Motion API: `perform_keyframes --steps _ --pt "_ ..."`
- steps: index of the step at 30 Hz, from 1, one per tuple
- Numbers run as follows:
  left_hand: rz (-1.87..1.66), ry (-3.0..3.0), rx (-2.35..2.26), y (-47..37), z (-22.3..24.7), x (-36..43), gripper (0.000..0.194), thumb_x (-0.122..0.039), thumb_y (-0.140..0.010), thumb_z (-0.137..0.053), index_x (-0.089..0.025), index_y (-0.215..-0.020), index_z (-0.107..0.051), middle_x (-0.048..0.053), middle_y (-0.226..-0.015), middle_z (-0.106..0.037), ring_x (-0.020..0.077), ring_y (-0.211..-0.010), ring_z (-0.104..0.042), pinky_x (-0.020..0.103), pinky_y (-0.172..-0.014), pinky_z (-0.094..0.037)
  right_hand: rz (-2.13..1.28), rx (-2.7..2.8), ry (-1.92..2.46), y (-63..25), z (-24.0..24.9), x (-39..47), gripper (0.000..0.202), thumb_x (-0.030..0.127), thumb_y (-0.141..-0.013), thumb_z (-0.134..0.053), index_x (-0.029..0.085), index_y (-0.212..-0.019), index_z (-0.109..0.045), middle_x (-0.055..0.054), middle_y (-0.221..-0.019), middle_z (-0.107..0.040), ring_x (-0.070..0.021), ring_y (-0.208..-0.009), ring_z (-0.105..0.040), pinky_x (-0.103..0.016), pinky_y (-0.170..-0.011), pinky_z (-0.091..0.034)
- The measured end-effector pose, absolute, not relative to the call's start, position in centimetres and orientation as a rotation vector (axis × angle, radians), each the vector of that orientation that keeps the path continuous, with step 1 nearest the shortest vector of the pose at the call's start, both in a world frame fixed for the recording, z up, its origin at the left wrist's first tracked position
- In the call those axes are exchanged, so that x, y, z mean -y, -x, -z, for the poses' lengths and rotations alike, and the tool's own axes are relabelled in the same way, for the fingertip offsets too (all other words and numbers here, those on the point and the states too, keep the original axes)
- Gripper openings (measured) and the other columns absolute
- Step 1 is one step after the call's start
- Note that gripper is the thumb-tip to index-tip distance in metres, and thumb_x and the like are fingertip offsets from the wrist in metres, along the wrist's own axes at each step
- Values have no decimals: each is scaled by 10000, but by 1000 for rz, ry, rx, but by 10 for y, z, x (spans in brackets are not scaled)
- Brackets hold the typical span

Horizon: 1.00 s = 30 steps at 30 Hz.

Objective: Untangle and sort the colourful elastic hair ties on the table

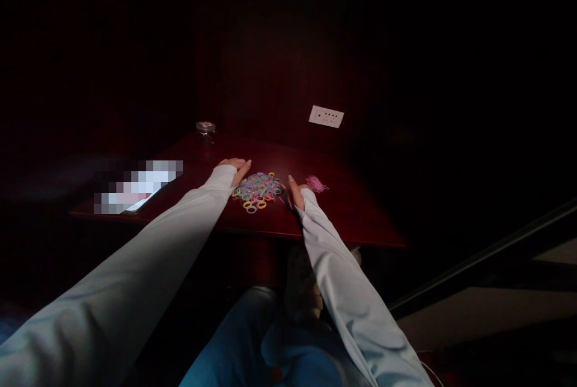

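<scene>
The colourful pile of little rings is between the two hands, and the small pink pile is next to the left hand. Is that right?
Not quite. The head view shows the small pink pile next to the right hand, not the left hand. The colourful pile of little rings is between the two hands, just as you said.

Long, loose, pale grey sleeves (180,219) reaching the hands (235,166); blue trousers (234,339).
</scene>
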<state>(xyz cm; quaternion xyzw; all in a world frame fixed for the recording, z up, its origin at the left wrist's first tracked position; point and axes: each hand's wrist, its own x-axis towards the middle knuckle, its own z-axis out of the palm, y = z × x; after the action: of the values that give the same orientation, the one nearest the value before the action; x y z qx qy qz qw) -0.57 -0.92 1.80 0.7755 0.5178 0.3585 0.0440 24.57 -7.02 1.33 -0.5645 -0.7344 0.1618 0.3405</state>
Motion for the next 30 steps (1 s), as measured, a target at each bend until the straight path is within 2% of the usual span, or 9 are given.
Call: perform_keyframes --steps 3,6,9,12,15,18,25,28,30 --pt "-1074 -2255 -1668 3 -22 21 666 -618 -972 -298 -222 -501 -553 58 -522 -568 235 -630 -581 327 -601 -368 -527 1929 1542 -240 -21 79 891 835 -903 -166 251 -371 -578 -26 -333 -489 -144 -490 -604 -260 -708 -506" --pt "-1032 -2242 -1627 -2 -28 35 705 -627 -970 -309 -222 -443 -545 47 -432 -521 215 -546 -564 316 -584 -378 -578 1920 1500 -238 -24 81 921 824 -911 -136 237 -461 -685 -18 -385 -559 -118 -510 -629 -230 -722 -503" --pt "-986 -2212 -1588 -5 -31 41 704 -595 -979 -294 -221 -442 -553 35 -427 -532 196 -513 -560 308 -589 -396 -660 1889 1427 -238 -22 77 907 813 -920 -151 231 -590 -763 -20 -519 -677 -122 -586 -682 -235 -759 -522" --pt "-970 -2224 -1545 -6 -32 39 674 -580 -971 -299 -222 -483 -595 25 -475 -582 186 -524 -570 303 -611 -410 -680 1839 1400 -239 -19 73 846 780 -942 -206 234 -687 -799 -28 -656 -748 -147 -707 -730 -272 -862 -535" --pt "-984 -2221 -1478 -6 -29 35 659 -595 -958 -294 -222 -534 -634 19 -518 -618 178 -539 -577 295 -611 -417 -627 1840 1383 -239 -17 72 787 747 -960 -248 249 -712 -804 -24 -719 -766 -166 -818 -739 -303 -946 -515" --pt "-1023 -2172 -1415 -6 -26 32 661 -621 -945 -281 -218 -572 -647 15 -524 -616 170 -528 -567 289 -603 -422 -593 1835 1329 -240 -15 72 769 725 -970 -252 255 -701 -798 -24 -755 -769 -174 -901 -728 -304 -949 -508" --pt "-1223 -2142 -1336 -5 -22 29 602 -604 -953 -279 -209 -640 -608 -1 -514 -572 154 -514 -536 283 -593 -403 -585 1767 1358 -244 -16 70 737 685 -984 -284 219 -686 -772 -51 -682 -725 -196 -801 -695 -291 -817 -518" --pt "-1268 -2151 -1301 -4 -23 30 548 -578 -958 -299 -208 -704 -613 -5 -539 -580 148 -521 -535 275 -578 -396 -478 1832 1368 -240 -19 75 677 593 -1019 -288 226 -705 -762 -32 -710 -720 -179 -762 -665 -286 -802 -505" --pt "-1289 -2157 -1316 -2 -25 30 532 -570 -957 -301 -206 -736 -620 0 -565 -594 150 -535 -540 273 -576 -396 -359 1968 1296 -235 -21 81 593 503 -1036 -321 233 -748 -763 -27 -791 -736 -171 -806 -649 -288 -843 -493"
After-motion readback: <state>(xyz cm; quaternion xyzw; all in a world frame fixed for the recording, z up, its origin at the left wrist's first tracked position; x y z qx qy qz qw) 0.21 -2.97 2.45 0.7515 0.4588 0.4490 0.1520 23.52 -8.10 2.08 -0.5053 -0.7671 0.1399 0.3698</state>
